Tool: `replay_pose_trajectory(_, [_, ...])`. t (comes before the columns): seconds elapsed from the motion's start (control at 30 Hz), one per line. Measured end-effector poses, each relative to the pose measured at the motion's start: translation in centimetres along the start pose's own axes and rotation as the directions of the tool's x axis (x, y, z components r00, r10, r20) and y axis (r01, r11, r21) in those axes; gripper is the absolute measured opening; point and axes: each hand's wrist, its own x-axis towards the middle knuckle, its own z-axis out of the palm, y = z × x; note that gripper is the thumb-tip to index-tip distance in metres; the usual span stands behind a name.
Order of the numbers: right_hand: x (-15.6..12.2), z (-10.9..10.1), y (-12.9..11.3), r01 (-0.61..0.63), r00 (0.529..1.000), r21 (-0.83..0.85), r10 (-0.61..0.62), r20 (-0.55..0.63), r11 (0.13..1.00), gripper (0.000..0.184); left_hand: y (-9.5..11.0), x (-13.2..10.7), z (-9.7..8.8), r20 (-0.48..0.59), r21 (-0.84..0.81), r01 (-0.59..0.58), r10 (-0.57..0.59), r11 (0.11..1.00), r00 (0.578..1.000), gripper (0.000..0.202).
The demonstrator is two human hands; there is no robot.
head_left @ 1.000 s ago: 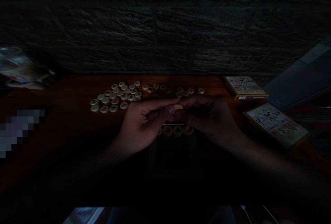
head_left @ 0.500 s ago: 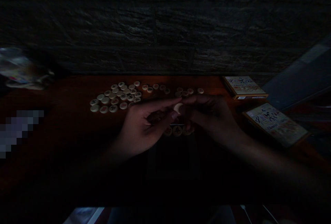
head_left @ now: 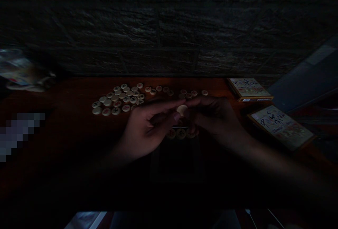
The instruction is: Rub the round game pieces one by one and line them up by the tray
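Note:
A cream, disc-shaped xiangqi piece [head_left: 182, 109] stands on edge between my hands, above the wooden table [head_left: 66, 95]. My left hand [head_left: 148, 123] pinches it from the left with thumb and forefinger. My right hand [head_left: 213, 119] presses its fingertips against the other side. Part of the disc is hidden by those fingers, and its marking does not show. Just below my hands lies a short row of xiangqi pieces [head_left: 181, 134]. A large cluster of pieces [head_left: 116, 99] lies to the left, and a looser line of pieces [head_left: 169, 90] runs beyond my fingers.
A dark stone or brick wall [head_left: 169, 28] rises behind the table. Two illustrated boxes [head_left: 248, 88] [head_left: 281, 127] lie at the right, beside a dark flat panel [head_left: 303, 77]. A crumpled plastic item [head_left: 21, 70] sits at the far left.
The held piece has turned between my fingers, showing more of its round face. My hands have shifted only slightly, and the pieces on the table have not moved.

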Motion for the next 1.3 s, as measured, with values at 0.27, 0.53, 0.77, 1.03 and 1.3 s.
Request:
replay_pose_trajectory(0.27, [-0.2, 0.0, 0.1, 0.009, 1.000, -0.047, -0.009, -0.002, 0.999, 0.021, 0.1, 0.0, 0.2, -0.045, -0.070, 0.056, -0.059, 0.996, 0.997, 0.020])
replay_pose_trajectory(0.53, [-0.2, 0.1, 0.4, 0.097, 0.995, -0.031, -0.098, -0.013, 0.995, 0.018, 0.5, 0.5, 0.4, -0.098, -0.091, 0.050, -0.059, 0.995, 0.993, 0.013])
replay_pose_trajectory(0.77, [-0.3, 0.3, 0.0, 0.068, 0.997, -0.079, -0.070, -0.024, 0.995, 0.014, 0.5, 0.0, 0.4, -0.052, 0.005, -0.083, 0.083, 0.997, 0.995, 0.027])
replay_pose_trajectory(1.03, [-0.2, 0.4, 0.2, 0.040, 0.999, -0.036, -0.040, -0.025, 0.999, 0.018, -0.3, 0.0, 0.5, 0.019, -0.156, 0.034, -0.032, 0.987, 0.999, 0.028])
replay_pose_trajectory(1.3, [-0.1, 0.2, -0.2, 0.000, 1.000, 0.005, -0.001, 0.021, 1.000, 0.019, 0.1, 0.2, 0.3, 0.030, -0.281, 0.116, -0.112, 0.953, 0.993, 0.029])
